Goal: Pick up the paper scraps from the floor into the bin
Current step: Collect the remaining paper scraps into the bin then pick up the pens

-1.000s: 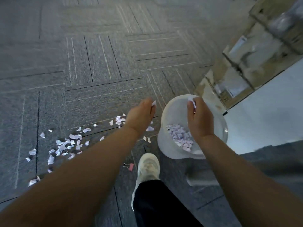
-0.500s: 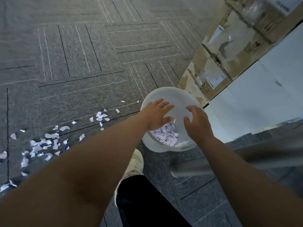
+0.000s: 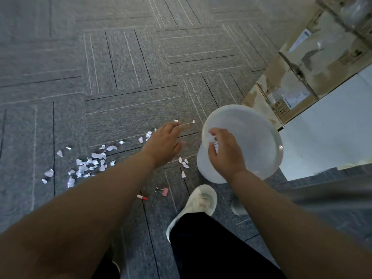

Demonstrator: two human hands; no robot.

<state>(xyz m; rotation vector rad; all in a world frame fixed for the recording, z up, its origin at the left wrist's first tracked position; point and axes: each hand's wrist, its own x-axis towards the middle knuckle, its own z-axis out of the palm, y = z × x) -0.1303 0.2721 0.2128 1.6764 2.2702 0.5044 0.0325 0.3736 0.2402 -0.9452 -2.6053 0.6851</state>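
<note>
Hands: left hand (image 3: pixel 163 143) is out over the floor (image 3: pixel 120 67), fingers loosely spread, holding nothing I can see. It's just beside the bin (image 3: pixel 239 106), not touching it. Right hand (image 3: pixel 225 152) is over the bin mouth, fingers curled in. A bit of white paper shows between thumb and fingers, so I read it as pinching scraps. It could be a drop in progress, I can't confirm.

Bin: translucent white, upright on the carpet and close to my white shoe (image 3: pixel 201 200). The right hand blocks most of the inside, so I can't tell how much is in there.

Progress: my call is early to mid, with most of the work left.
- The main scatter of paper scraps (image 3: pixel 88 164) is left of the left forearm, well apart from the bin. Dozens of small pieces, untouched as far as I can see.
- A few pieces (image 3: pixel 184 161) lie just beside the bin base.
- A couple of strays (image 3: pixel 193 121) lie past the left fingertips, near the bin rim.

Not paper: a pink binder clip (image 3: pixel 164 191) and a small red-and-white item (image 3: pixel 142 196) sit on the floor near the shoe. I'd leave both alone. Cardboard boxes (image 3: pixel 291 91) stand behind the bin, out of the way.

Left to do: clear the near-bin pieces, then take the big cluster in several handfuls. The scraps are small and light on carpet, so I expect some to slip out on the way to the bin.
</note>
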